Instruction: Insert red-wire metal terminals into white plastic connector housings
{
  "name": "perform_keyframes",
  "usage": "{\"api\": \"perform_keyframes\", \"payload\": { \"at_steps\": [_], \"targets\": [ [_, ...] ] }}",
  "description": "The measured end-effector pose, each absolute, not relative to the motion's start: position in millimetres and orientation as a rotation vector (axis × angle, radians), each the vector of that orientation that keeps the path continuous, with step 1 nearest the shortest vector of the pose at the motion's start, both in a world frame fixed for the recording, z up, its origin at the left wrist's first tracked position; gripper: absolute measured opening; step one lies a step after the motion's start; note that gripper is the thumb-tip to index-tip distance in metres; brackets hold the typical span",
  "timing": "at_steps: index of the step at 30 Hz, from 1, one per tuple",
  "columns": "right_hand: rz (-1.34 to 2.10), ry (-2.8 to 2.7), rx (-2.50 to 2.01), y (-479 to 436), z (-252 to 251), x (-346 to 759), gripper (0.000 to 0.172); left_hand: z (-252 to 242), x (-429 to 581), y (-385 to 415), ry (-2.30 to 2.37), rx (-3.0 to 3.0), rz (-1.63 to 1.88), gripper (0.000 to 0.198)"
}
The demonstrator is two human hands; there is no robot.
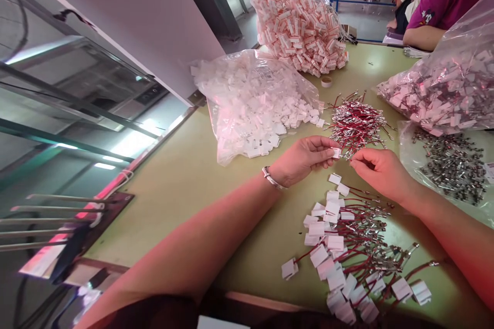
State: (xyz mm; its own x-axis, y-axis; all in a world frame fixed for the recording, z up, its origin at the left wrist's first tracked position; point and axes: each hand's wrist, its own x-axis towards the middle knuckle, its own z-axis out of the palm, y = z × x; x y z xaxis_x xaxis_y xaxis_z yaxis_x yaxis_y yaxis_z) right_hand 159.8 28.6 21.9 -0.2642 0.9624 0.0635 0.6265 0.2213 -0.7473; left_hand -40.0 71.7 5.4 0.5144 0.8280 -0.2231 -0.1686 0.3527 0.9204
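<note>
My left hand [311, 158] pinches a small white plastic connector housing [336, 153] between thumb and fingers. Just to its right, my right hand [372, 169] is closed, thumb against forefinger; what its fingertips hold, if anything, is too small to make out. Behind both hands lies a heap of short red wires [358, 123] with metal terminals on their ends. Nearer to me, between my forearms, white housings with red wires attached [335, 242] lie in a loose pile, their terminals pointing mostly right.
A clear bag of white housings [258, 97] lies open at left. Behind it rises a large stack of white and orange parts [301, 28], beside a tape roll [326, 81]. At right are another filled bag [443, 92] and metal pieces [455, 164]. A person's purple sleeve [443, 0] shows beyond.
</note>
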Motion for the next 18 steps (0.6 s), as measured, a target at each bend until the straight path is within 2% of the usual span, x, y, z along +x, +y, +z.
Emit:
{"api": "perform_keyframes", "payload": {
  "at_steps": [3,10,18],
  "targets": [
    [1.116,-1.848,-1.514,28.0,25.2,158.6,0.021,4.8,-38.8,70.3,0.833,1.196,0.788,0.017],
    [1.891,-1.369,-1.466,34.7,30.4,167.7,0.015,8.7,-39.7,66.0,0.795,1.574,0.837,0.018],
    [1.997,-1.25,-1.449,37.5,29.2,169.5,0.016,11.4,-40.3,66.1,0.717,1.539,0.771,0.021]
  ]
}}
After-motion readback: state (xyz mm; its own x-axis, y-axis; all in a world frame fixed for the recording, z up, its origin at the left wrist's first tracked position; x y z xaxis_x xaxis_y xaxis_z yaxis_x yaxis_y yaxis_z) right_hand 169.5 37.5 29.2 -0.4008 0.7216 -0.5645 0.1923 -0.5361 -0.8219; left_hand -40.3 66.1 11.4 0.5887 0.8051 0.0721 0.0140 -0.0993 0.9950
